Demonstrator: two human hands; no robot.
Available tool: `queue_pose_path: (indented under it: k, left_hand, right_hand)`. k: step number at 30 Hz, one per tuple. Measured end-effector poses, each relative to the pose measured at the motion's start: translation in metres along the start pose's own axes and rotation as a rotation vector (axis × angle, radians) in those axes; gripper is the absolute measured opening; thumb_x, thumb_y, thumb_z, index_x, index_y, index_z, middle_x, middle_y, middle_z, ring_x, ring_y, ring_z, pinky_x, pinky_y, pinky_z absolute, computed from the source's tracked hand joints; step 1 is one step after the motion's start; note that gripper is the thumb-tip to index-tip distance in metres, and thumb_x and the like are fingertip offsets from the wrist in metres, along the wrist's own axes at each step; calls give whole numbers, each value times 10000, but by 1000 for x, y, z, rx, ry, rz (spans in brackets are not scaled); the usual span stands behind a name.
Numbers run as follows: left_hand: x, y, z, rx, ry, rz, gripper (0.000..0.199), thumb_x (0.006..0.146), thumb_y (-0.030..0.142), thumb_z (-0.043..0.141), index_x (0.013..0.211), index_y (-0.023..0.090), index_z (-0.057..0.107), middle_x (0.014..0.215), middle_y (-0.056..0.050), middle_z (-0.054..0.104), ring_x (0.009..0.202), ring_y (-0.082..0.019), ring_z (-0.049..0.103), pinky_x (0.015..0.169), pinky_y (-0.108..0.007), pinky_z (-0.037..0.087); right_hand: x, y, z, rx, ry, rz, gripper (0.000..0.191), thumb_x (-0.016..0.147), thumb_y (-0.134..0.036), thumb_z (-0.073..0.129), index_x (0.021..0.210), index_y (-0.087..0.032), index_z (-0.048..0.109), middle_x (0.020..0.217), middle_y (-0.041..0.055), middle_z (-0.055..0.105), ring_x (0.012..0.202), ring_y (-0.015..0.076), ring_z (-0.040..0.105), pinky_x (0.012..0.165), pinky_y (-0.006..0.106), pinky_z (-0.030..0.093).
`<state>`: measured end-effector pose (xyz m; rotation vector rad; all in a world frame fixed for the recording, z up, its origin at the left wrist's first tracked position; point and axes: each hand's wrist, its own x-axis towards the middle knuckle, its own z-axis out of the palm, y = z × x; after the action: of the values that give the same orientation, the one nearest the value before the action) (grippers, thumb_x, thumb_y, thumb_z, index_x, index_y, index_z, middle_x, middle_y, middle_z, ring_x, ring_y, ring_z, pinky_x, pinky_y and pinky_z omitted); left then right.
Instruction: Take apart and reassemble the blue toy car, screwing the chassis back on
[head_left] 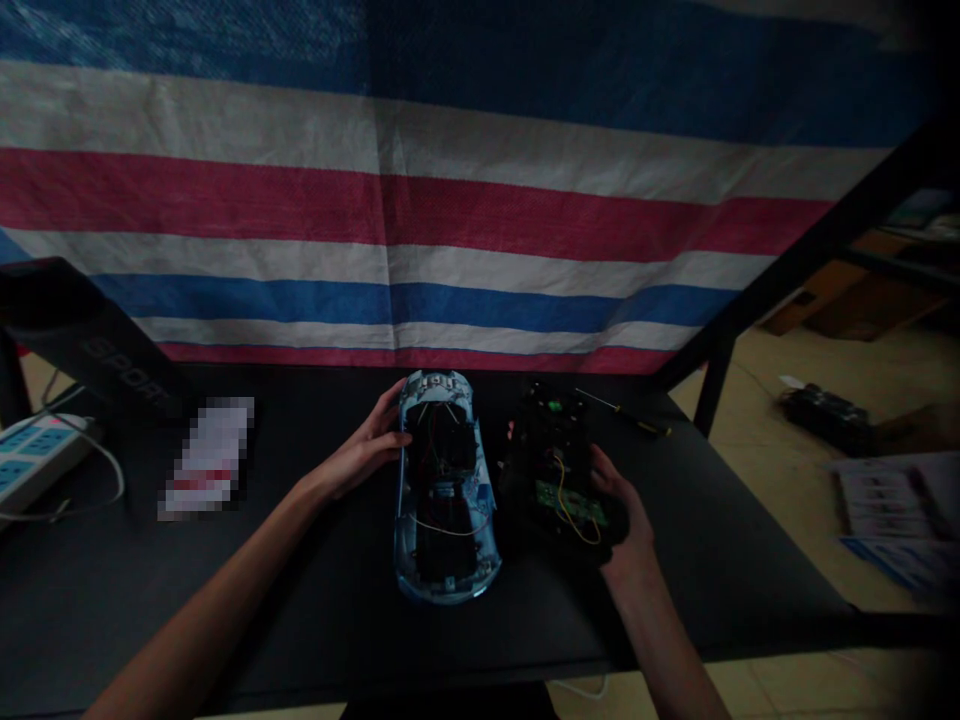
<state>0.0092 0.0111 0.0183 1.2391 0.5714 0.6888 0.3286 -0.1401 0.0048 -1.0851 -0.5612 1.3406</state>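
Observation:
A light-blue toy car body shell [486, 500] lies upside down in front of me, its dark inside and thin wires showing. My left hand [371, 440] is closed on its left edge, with the thumb on the rim and some fingertips hidden. Just right of the shell, my right hand [626, 505] grips a black toy car chassis [536, 455] by its right side. On the chassis are a green circuit board [559, 500] and a looped yellow wire [574, 515]. A screwdriver [626, 413] lies behind the right hand on the black table.
A white power strip [41, 455] with a cable sits at the left, near a dark "SPORT" box [120, 350]. A blurred-out flat item [210, 455] lies on the black table [322, 610]. Striped sheeting [450, 210] hangs behind. Boxes and a dark object [825, 415] are on the floor at right.

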Motion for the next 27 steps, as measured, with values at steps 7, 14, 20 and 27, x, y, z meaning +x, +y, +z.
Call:
queue_pose_path:
  k: [7, 14, 20, 27]
  left_hand:
    - [0, 1, 1, -25, -12, 5, 804, 923, 242, 668, 1581, 504, 287, 1663, -3, 383, 1469, -345, 421, 1138, -525, 436]
    - [0, -3, -2, -17, -21, 27, 822, 920, 254, 678, 1588, 513, 277, 1658, -5, 398, 1489, -354, 407, 1149, -539, 432]
    - [-1, -1, -1, -24, -11, 16, 830, 907, 258, 704, 1585, 503, 292, 1703, 0, 314, 1501, -373, 379, 1151, -556, 430]
    - [-2, 1, 2, -25, 3, -2, 855, 905, 273, 719, 1595, 498, 265, 1674, -27, 366, 1478, -361, 414, 1137, -536, 442]
  right_hand:
    - [5, -4, 36, 125, -136, 85, 619, 884, -701, 499, 1262, -262, 719, 1325, 72, 738, 1358, 327, 599, 1080, 585, 483]
    - [-2, -13, 36, 132, -53, 95, 500, 869, -687, 547, 1131, -328, 778, 1258, 33, 770, 1306, 346, 637, 1076, 577, 504]
    - [0, -24, 33, 143, -34, 115, 583, 872, -751, 541, 1204, -319, 748, 1253, 46, 770, 1271, 335, 660, 1016, 574, 536]
    - [-1, -39, 54, -132, 53, 35, 605, 869, -755, 596, 1297, -338, 687, 1412, 2, 685, 1394, 292, 560, 1115, 459, 483]
